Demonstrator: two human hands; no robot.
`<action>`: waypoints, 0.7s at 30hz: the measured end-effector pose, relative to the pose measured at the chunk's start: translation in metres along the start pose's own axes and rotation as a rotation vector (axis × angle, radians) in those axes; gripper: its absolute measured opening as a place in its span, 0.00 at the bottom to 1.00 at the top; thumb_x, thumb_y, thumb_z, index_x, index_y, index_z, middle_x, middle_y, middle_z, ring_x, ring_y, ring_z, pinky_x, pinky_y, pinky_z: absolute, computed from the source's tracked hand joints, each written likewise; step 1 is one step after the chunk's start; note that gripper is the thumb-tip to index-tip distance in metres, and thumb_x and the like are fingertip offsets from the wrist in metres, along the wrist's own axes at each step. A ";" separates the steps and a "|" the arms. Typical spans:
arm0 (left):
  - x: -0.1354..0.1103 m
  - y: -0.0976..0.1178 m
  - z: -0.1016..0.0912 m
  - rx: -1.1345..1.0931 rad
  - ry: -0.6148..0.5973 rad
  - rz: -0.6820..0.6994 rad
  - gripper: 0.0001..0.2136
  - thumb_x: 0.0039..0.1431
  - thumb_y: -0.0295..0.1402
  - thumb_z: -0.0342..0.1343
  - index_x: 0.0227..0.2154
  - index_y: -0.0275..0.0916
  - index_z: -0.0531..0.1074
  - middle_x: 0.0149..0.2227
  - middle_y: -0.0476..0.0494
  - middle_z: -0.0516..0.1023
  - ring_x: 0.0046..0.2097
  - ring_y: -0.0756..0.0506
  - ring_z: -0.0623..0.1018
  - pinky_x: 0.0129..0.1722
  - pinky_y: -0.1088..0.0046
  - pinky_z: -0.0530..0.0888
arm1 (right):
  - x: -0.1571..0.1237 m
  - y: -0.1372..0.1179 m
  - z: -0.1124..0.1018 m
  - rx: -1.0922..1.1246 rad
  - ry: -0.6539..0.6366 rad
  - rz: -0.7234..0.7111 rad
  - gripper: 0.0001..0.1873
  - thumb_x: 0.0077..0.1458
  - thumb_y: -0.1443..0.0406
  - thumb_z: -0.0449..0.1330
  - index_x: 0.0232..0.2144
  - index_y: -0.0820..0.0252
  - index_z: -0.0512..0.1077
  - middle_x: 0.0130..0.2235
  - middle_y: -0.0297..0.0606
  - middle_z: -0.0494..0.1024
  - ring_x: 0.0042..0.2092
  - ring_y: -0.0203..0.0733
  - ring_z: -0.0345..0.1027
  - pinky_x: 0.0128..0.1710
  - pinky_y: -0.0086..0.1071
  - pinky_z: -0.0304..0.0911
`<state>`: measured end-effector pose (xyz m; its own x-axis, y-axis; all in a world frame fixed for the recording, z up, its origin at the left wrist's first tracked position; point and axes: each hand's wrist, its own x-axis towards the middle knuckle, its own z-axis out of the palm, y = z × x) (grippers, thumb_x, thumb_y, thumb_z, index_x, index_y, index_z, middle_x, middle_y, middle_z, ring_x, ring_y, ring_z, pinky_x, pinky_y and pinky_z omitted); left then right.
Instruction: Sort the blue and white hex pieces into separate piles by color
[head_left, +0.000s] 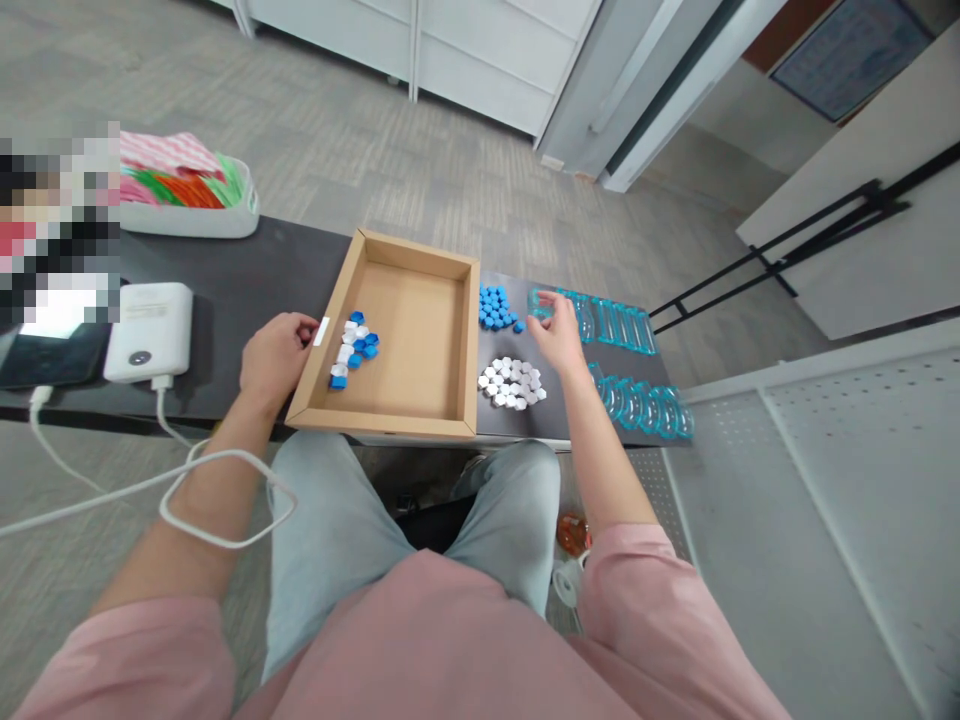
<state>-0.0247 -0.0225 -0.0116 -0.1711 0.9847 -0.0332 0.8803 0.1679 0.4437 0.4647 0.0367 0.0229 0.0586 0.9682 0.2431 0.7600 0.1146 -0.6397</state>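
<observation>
My left hand [276,352] is closed at the outer left side of a shallow cardboard tray [405,425], its curled fingertips against the rim by a white label. Inside the tray, toward its left wall, lies a small cluster of blue and white hexagonal pieces [354,350]. My right hand [559,335] is to the right of the tray, thumb and forefinger apart around a see-through teal plastic piece [535,300]; whether they grip it is unclear. Between tray and right hand are loose blue hexagonal pieces [495,307], with white hexagonal pieces [514,383] nearer me.
More teal plastic pieces stand in two rows, a far row [622,325] and a near row [649,405]. At left are a white power bank [150,330], a phone [56,355] and a basket [195,222] of cloths. A white cable [225,457] loops over my left forearm.
</observation>
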 end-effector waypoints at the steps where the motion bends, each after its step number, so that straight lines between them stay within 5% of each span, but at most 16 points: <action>1: 0.000 0.000 0.000 0.001 -0.002 0.003 0.17 0.71 0.33 0.57 0.56 0.39 0.84 0.53 0.40 0.86 0.52 0.40 0.81 0.46 0.68 0.72 | -0.001 -0.006 -0.008 0.016 0.024 -0.019 0.26 0.64 0.64 0.67 0.63 0.56 0.75 0.61 0.51 0.79 0.37 0.42 0.76 0.52 0.51 0.82; 5: -0.001 0.003 -0.001 -0.012 0.000 0.023 0.16 0.72 0.34 0.57 0.55 0.38 0.84 0.52 0.39 0.85 0.51 0.40 0.81 0.46 0.69 0.73 | -0.005 -0.050 -0.029 0.100 -0.004 -0.176 0.17 0.68 0.60 0.67 0.57 0.53 0.78 0.54 0.43 0.82 0.34 0.39 0.72 0.44 0.42 0.79; 8: -0.002 0.004 0.000 -0.038 0.025 0.038 0.16 0.72 0.35 0.56 0.53 0.39 0.85 0.51 0.38 0.85 0.51 0.39 0.82 0.47 0.67 0.74 | -0.015 -0.098 -0.018 0.116 -0.156 -0.318 0.13 0.71 0.59 0.67 0.56 0.52 0.80 0.51 0.40 0.83 0.37 0.41 0.74 0.45 0.39 0.76; 14: -0.003 0.005 0.002 -0.063 0.052 0.068 0.14 0.73 0.38 0.56 0.48 0.42 0.86 0.49 0.39 0.86 0.50 0.38 0.83 0.45 0.66 0.74 | -0.044 -0.181 0.079 0.081 -0.712 -0.505 0.09 0.72 0.63 0.69 0.52 0.53 0.81 0.53 0.40 0.85 0.43 0.45 0.79 0.53 0.41 0.77; 18: -0.005 0.006 0.003 -0.079 0.070 0.089 0.13 0.74 0.38 0.56 0.47 0.41 0.85 0.47 0.39 0.86 0.49 0.39 0.82 0.45 0.66 0.74 | -0.058 -0.210 0.139 0.014 -0.809 -0.570 0.12 0.67 0.65 0.73 0.51 0.50 0.81 0.54 0.40 0.86 0.54 0.51 0.80 0.58 0.42 0.76; 21: -0.005 0.005 0.003 -0.103 0.061 0.096 0.14 0.75 0.37 0.56 0.47 0.39 0.86 0.48 0.38 0.85 0.47 0.40 0.81 0.45 0.64 0.72 | -0.063 -0.218 0.153 -0.096 -0.851 -0.621 0.08 0.66 0.65 0.73 0.45 0.49 0.80 0.52 0.38 0.86 0.51 0.53 0.80 0.51 0.43 0.77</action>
<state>-0.0177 -0.0268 -0.0120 -0.1171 0.9909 0.0667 0.8444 0.0640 0.5318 0.1963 -0.0156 0.0352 -0.8027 0.5867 -0.1072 0.5512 0.6611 -0.5091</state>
